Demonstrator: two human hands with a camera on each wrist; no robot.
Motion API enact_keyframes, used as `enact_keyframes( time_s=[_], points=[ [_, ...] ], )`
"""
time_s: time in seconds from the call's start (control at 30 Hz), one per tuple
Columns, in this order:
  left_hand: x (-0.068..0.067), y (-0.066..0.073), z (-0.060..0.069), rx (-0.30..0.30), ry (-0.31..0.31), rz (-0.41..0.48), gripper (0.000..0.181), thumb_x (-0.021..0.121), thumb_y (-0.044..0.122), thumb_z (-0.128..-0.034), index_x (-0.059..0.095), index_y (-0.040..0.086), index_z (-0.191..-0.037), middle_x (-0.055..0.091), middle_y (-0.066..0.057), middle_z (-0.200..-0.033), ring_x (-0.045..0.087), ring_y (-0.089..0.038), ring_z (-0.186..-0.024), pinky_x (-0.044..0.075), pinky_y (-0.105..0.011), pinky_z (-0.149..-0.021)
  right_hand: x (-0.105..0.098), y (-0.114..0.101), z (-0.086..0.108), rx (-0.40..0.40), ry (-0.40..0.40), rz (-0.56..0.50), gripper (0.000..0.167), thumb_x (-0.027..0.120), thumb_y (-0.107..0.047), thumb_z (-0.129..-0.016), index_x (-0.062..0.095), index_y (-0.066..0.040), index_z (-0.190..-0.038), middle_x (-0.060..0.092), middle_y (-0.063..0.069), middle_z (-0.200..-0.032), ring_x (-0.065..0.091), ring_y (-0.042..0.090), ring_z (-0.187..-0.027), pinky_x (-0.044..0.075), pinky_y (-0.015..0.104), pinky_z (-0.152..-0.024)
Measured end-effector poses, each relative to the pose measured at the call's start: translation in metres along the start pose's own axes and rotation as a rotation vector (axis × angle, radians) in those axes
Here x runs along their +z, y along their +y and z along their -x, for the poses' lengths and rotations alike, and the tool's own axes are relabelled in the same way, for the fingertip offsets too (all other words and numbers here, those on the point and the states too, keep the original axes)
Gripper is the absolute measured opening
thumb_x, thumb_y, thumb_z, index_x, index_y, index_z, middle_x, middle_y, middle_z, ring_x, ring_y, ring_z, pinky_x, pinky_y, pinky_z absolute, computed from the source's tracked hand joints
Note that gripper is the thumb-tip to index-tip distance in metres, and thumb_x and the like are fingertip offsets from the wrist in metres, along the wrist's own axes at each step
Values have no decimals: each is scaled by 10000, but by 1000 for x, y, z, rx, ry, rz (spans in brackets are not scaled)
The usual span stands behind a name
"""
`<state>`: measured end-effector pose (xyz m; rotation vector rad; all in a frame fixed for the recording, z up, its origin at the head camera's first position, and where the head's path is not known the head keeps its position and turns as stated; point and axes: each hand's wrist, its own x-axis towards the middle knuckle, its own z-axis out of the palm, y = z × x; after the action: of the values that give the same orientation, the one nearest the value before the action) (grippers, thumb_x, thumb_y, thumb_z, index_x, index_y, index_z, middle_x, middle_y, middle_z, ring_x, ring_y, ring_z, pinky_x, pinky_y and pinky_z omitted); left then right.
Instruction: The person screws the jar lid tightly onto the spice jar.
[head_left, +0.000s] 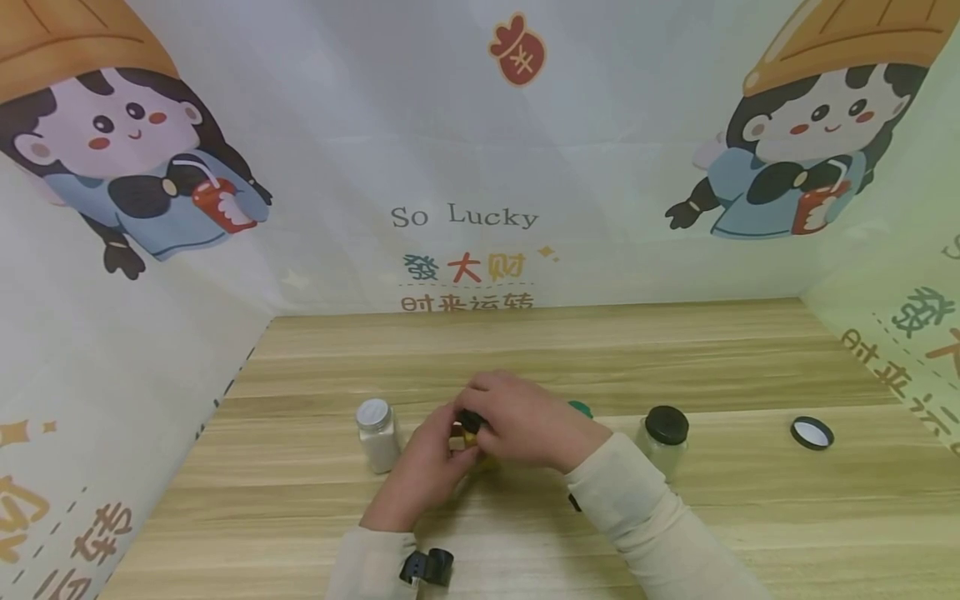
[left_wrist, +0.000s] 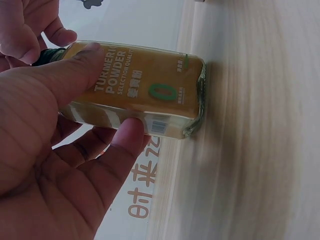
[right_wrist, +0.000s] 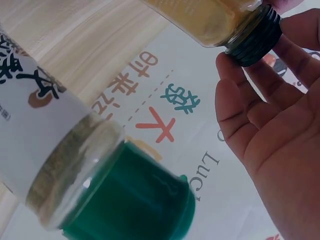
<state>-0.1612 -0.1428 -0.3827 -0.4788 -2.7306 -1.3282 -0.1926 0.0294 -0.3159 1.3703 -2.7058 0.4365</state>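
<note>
My left hand [head_left: 435,462] grips a clear glass bottle of yellow-brown turmeric powder [left_wrist: 160,80] around its body. The label text faces the left wrist camera. At the neck is a black screw cap [right_wrist: 257,37], with the fingertips and thumb of my right hand [head_left: 517,421] around it. The cap sits on the bottle, and both stay above the table. In the head view my hands cover most of the bottle. A jar with a green cap [right_wrist: 135,190] and a white label stands close to my right hand, mostly hidden behind it in the head view.
Left of my hands stands a white-capped bottle of pale powder [head_left: 378,437]. A clear jar with a black lid [head_left: 666,427] is by the right forearm. Farther right, a loose black lid [head_left: 812,433] lies on the wooden table [head_left: 525,350]. Printed curtains rise behind and beside it.
</note>
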Motion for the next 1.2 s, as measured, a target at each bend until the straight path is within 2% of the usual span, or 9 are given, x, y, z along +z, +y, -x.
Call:
enact_keyframes(
  time_s=[0.43, 0.77, 0.9, 1.07, 1.2],
  points=[
    [0, 1, -1, 6, -2, 2, 418, 698, 73, -929, 558, 66, -1323, 595, -110, -1262, 593, -290, -1110, 561, -340, -811, 0, 1, 1, 16, -12, 6, 248, 627, -109, -940, 670, -107, -1184, 595, 1, -1049, 567, 161, -946, 502, 316, -847],
    [1, 2, -1, 8, 1, -2, 426, 697, 53, -922, 552, 45, -1323, 598, -123, -1243, 592, -289, -1111, 561, -331, -801, 0, 1, 3, 28, -22, 18, 248, 636, -122, -960, 663, -116, -1207, 580, -9, -1040, 565, 147, -939, 501, 306, -843],
    [-1, 5, -1, 11, -3, -10, 423, 700, 38, -914, 561, 52, -1314, 600, -124, -1245, 593, -293, -1113, 558, -360, -804, -1, 1, 3, 36, -29, 14, 253, 635, -130, -968, 659, -114, -1220, 586, -4, -1059, 571, 147, -949, 506, 304, -847],
    [-8, 12, 2, -17, 18, 4, 460, 712, 36, -904, 540, 4, -1329, 568, -179, -1292, 570, -379, -1147, 554, -442, -866, -1, 2, 3, 49, -42, -1, 273, 647, -148, -971, 656, -119, -1243, 598, 9, -1073, 582, 155, -956, 513, 311, -843],
    [-16, 17, 5, -53, 47, 18, 539, 737, 40, -886, 500, -48, -1362, 543, -220, -1321, 561, -410, -1161, 539, -463, -906, 0, 2, 1, 29, -37, 3, 242, 660, -150, -966, 665, -115, -1206, 596, 12, -1042, 573, 155, -917, 506, 313, -811]
  ],
)
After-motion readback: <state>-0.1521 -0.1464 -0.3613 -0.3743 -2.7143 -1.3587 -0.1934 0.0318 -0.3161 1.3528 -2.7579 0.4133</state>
